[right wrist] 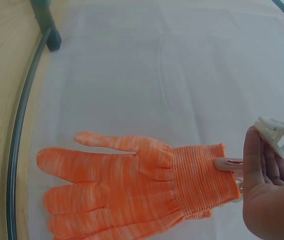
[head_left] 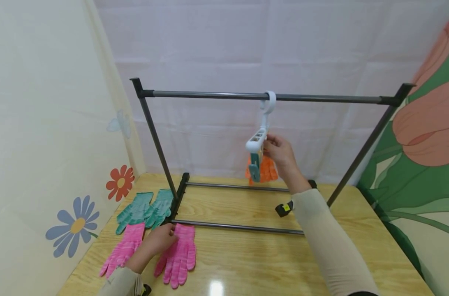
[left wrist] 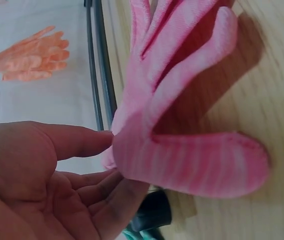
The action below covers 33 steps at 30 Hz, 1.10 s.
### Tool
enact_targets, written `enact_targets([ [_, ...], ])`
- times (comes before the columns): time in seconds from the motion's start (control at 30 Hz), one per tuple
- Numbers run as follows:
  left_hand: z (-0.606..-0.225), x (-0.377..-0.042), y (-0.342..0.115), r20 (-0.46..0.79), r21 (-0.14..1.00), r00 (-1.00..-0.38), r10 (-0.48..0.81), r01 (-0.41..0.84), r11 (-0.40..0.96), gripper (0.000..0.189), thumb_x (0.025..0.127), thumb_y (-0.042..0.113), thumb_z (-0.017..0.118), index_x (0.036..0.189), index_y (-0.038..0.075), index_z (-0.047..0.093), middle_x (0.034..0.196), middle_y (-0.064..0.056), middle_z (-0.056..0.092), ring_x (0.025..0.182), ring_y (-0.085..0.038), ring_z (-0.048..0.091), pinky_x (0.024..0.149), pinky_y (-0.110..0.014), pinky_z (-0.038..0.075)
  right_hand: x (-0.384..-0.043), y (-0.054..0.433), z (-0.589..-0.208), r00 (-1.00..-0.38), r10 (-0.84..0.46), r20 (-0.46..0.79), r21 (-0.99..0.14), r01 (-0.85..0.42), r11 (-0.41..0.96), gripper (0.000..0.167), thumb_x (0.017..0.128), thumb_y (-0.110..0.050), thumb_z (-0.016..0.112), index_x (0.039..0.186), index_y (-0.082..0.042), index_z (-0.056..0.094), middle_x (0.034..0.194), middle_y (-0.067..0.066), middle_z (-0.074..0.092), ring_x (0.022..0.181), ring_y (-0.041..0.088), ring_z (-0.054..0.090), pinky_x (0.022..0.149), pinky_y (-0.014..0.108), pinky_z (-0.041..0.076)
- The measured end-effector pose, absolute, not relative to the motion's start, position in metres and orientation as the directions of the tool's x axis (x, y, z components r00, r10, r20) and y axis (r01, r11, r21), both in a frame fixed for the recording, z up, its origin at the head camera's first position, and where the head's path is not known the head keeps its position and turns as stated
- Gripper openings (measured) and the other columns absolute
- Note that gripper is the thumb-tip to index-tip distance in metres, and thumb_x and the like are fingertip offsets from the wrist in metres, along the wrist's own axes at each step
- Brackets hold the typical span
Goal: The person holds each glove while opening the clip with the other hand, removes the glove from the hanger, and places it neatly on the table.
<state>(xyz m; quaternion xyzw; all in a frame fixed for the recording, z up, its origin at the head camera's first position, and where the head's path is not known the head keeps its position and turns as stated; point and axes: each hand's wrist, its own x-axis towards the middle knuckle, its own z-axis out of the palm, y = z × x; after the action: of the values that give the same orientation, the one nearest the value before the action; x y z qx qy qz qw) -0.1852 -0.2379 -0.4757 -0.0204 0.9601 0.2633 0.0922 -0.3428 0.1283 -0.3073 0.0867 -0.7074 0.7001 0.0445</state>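
Observation:
My left hand (head_left: pixel 160 239) pinches the cuff end of a pink glove (head_left: pixel 181 259) at the front left of the table; in the left wrist view the thumb and fingertips meet at the glove's edge (left wrist: pixel 131 150). Raised at the rack, my right hand (head_left: pixel 281 154) holds a cream clothespin (right wrist: pixel 272 134) between thumb and fingers. That clothespin belongs to a white folding clip hanger (head_left: pixel 257 142), hooked over the top bar. Orange gloves (right wrist: pixel 131 185) dangle from it, one cuff caught in a pink clothespin (right wrist: pixel 229 164). A teal clothespin (head_left: pixel 254 168) faces the front.
A dark metal rack (head_left: pixel 217 95) spans the table, with low rails near its base. Left of my left hand lies another pink glove (head_left: pixel 126 248), with a pair of green gloves (head_left: pixel 144 209) behind it. White cloth (head_left: pixel 209 49) hangs at the back.

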Motion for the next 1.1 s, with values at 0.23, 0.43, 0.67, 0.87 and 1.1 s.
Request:
enact_targets([
  [0.23, -0.469, -0.183, -0.236, -0.171, 0.463, -0.985, 0.002, -0.079, 0.883, 0.035, 0.093, 0.017, 0.067, 0.119, -0.006, 0.065, 0.109, -0.017, 0.071, 0.097, -0.031, 0.068, 0.082, -0.049, 0.055, -0.343, 0.129, -0.307, -0.98, -0.054, 0.19, -0.982, -0.191, 0.007, 0.044, 0.102, -0.017, 0.061, 0.141, 0.001, 0.054, 0.106, -0.004, 0.065, 0.094, 0.013, 0.065, 0.085, 0.026, 0.055],
  [0.43, -0.468, -0.182, -0.236, -0.191, 0.452, -0.982, -0.004, -0.091, 0.887, 0.033, 0.094, 0.02, 0.067, 0.118, -0.004, 0.065, 0.107, -0.015, 0.071, 0.093, -0.027, 0.068, 0.081, -0.048, 0.055, -0.343, 0.13, -0.307, -0.985, -0.053, 0.166, -0.985, -0.168, 0.034, 0.042, 0.103, -0.019, 0.059, 0.142, -0.003, 0.055, 0.114, -0.001, 0.064, 0.101, 0.016, 0.064, 0.095, 0.034, 0.053],
  [0.67, -0.461, -0.18, -0.232, -0.18, 0.449, -0.984, 0.018, -0.066, 0.891, 0.027, 0.094, 0.021, 0.07, 0.112, 0.001, 0.067, 0.099, -0.01, 0.071, 0.087, -0.025, 0.067, 0.075, -0.044, 0.055, -0.342, 0.13, -0.307, -0.986, -0.054, 0.158, -0.987, -0.16, 0.029, 0.042, 0.103, -0.019, 0.06, 0.142, -0.004, 0.055, 0.114, 0.0, 0.065, 0.102, 0.017, 0.064, 0.095, 0.035, 0.053],
  [0.87, -0.458, -0.182, -0.229, -0.177, 0.446, -0.984, 0.028, -0.054, 0.893, 0.026, 0.094, 0.023, 0.07, 0.112, 0.005, 0.068, 0.097, -0.007, 0.07, 0.084, -0.022, 0.065, 0.071, -0.043, 0.054, -0.342, 0.13, -0.307, -0.985, -0.064, 0.158, -0.987, -0.159, 0.01, 0.043, 0.102, -0.02, 0.061, 0.142, -0.004, 0.055, 0.116, 0.0, 0.065, 0.102, 0.016, 0.065, 0.097, 0.035, 0.052],
  [1.1, -0.459, -0.19, -0.228, -0.208, 0.443, -0.977, 0.041, -0.057, 0.895, 0.029, 0.094, 0.026, 0.071, 0.114, 0.005, 0.068, 0.098, -0.007, 0.07, 0.085, -0.021, 0.065, 0.073, -0.043, 0.055, -0.343, 0.13, -0.308, -0.985, -0.056, 0.161, -0.987, -0.16, -0.02, 0.046, 0.1, -0.019, 0.064, 0.14, 0.001, 0.054, 0.105, -0.003, 0.066, 0.094, 0.013, 0.066, 0.085, 0.026, 0.055],
])
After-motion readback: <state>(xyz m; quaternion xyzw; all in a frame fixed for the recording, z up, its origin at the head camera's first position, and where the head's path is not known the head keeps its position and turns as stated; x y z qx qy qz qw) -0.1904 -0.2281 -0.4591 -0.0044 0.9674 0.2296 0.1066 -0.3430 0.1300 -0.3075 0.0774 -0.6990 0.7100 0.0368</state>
